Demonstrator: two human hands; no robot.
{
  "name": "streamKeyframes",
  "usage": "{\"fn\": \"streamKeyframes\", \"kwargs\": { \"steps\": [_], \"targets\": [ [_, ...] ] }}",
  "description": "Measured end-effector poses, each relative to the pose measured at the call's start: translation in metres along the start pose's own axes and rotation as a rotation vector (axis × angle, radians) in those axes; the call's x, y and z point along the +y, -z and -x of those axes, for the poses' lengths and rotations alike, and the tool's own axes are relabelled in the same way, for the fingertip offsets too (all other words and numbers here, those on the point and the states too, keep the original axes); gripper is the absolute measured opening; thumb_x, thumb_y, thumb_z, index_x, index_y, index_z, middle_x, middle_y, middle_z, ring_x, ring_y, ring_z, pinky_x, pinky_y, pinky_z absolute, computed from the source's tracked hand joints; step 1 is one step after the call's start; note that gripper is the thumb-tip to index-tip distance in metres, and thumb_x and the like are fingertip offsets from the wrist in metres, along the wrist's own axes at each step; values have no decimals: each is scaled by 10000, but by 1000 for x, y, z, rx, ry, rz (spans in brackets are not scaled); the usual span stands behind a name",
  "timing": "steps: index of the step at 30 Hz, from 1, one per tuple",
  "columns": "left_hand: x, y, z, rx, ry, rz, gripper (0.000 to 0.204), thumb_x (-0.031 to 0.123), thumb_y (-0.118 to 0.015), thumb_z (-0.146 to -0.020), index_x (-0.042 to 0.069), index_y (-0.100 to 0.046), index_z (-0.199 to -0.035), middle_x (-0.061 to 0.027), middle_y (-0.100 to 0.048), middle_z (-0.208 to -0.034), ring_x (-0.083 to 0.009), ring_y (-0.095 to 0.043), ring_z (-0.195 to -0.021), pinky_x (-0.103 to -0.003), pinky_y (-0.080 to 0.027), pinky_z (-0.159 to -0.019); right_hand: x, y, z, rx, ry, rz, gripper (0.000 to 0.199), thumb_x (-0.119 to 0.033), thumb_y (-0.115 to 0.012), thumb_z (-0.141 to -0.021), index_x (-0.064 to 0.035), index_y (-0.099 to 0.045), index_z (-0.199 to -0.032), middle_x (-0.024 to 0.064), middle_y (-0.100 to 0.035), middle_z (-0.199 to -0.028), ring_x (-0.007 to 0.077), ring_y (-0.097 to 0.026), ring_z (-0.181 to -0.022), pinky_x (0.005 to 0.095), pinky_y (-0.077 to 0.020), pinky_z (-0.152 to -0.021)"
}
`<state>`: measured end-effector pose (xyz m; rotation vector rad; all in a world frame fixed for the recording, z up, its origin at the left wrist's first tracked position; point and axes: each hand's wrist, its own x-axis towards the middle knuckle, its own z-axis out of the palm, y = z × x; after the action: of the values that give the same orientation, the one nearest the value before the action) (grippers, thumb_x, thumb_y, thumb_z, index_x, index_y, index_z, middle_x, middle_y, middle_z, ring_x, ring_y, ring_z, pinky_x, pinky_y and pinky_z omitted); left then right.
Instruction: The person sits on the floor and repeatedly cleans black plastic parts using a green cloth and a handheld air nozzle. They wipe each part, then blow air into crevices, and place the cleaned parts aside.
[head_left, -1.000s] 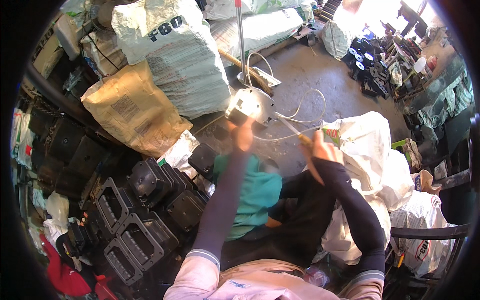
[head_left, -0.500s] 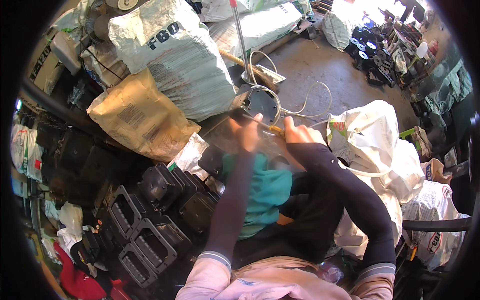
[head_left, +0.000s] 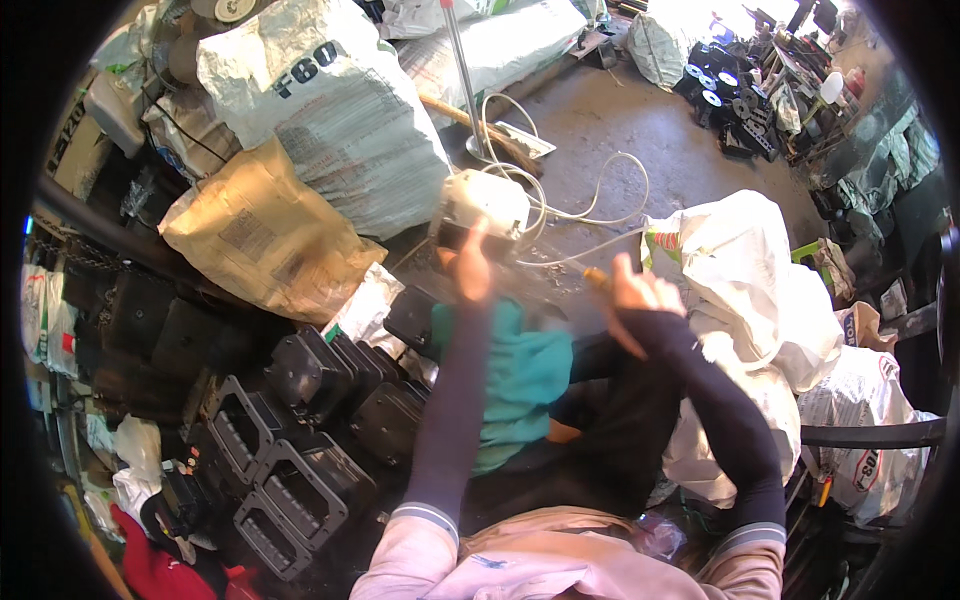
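Observation:
My left hand (head_left: pixel 468 270) is closed on the near side of a boxy part (head_left: pixel 488 205) with a bright cream face and a dark lower edge. It holds the part up in front of me, tilted. Some way to its right, my right hand (head_left: pixel 645 297) is closed around a thin yellow-handled tool (head_left: pixel 597 277). The tool's tip is blurred, so its exact kind does not show. Right hand and tool are apart from the part. Below the hands, a green cloth (head_left: pixel 515 380) lies over my leg.
Several black plastic housings (head_left: pixel 310 490) stand stacked at lower left. A brown paper sack (head_left: pixel 270 230) and a large white sack (head_left: pixel 330 120) lie beyond them. White sacks (head_left: pixel 740 270) crowd the right. A pale hose (head_left: pixel 620 215) loops on the floor near a broom (head_left: pixel 505 140).
The part in my left hand has turned from its dark, screw-dotted face to a cream face. My right hand, holding the tool, has moved right and slightly nearer, away from the part.

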<state>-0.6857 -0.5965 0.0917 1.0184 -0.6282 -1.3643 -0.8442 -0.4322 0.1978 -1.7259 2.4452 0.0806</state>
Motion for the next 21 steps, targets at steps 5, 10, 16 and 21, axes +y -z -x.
{"fn": "streamKeyframes", "kwargs": {
  "steps": [5,10,16,21],
  "targets": [
    [-28,11,-20,-16,156,131,767,119,-769,-838,-107,-341,-1432,-199,-522,-1385,-261,-547,-1225,-361,-433,-1060,1,-22,7,138,-17,-144,414,-248,-587,-896,3,-499,-1212,200,-691,-826,407,-691,-815,498,-540,-744],
    [-40,20,-30,-63,180,156,716,131,-771,-839,-97,-403,-1409,-174,-552,-1354,-237,-547,-1213,-354,-422,-1052,-11,0,3,-36,-35,-106,376,-312,-563,-939,-4,-517,-1150,203,-703,-846,403,-695,-836,495,-540,-782],
    [-31,19,-28,-139,90,84,606,101,-769,-844,-51,-491,-1362,-132,-590,-1300,-216,-564,-1167,-337,-433,-1026,-12,19,3,-213,5,-119,417,-325,-572,-942,-16,-465,-1201,251,-695,-929,409,-693,-901,517,-538,-805],
    [-11,9,-9,-202,38,58,519,80,-765,-848,-18,-552,-1311,-91,-628,-1224,-200,-587,-1109,-325,-447,-991,-6,20,4,-207,36,-205,465,-428,-644,-914,-38,-455,-1082,301,-676,-853,502,-665,-841,567,-517,-781]
  ]
}}
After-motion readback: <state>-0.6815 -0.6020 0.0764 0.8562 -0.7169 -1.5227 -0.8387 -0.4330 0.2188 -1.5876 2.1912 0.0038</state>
